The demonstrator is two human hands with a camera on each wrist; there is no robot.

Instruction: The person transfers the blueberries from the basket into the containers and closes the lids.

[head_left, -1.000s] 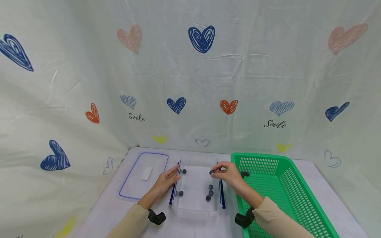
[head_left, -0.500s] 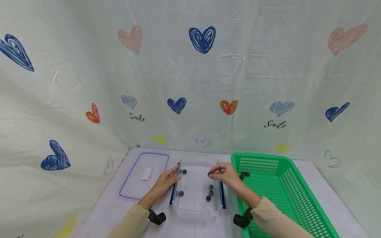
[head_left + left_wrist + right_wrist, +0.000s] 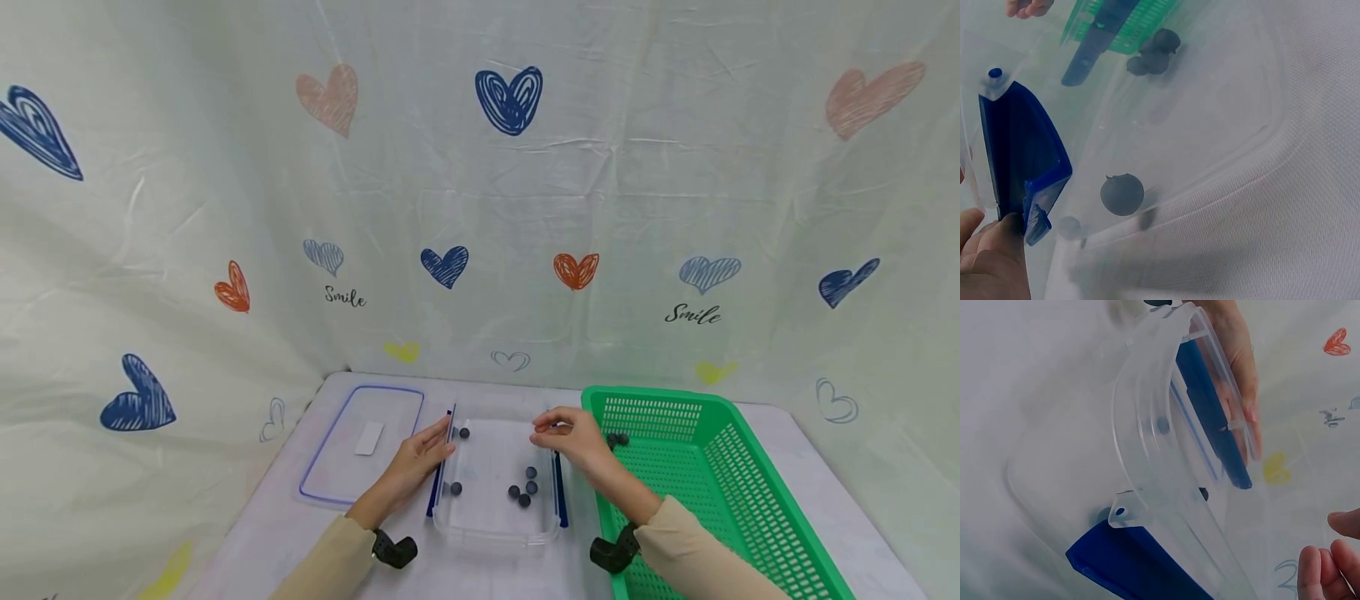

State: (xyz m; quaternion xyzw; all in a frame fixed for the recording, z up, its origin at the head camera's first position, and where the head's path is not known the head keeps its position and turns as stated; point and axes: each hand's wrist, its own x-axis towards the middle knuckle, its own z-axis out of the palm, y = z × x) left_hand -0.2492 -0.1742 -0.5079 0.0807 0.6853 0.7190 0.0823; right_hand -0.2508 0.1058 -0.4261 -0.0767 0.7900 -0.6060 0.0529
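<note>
A clear plastic container with blue side latches stands in the middle of the table. Several blueberries lie on its floor: a blueberry near the left wall, another further back, and a loose cluster towards the right, including a blueberry. My left hand rests against the container's left side, fingers fairly straight and thumb at the blue latch. Over the right rim hovers my right hand. Its thumb and fingertips are apart, with nothing between them.
A green basket stands to the right, with a few blueberries at its near left side, partly behind the right hand. At the left lies a clear lid with a blue seal and a white label. A heart-print curtain hangs behind.
My right fingers let go of a blueberry, which is now on the container floor beside the right cluster. The right hand shifted slightly left, then back. The left hand stays put.
</note>
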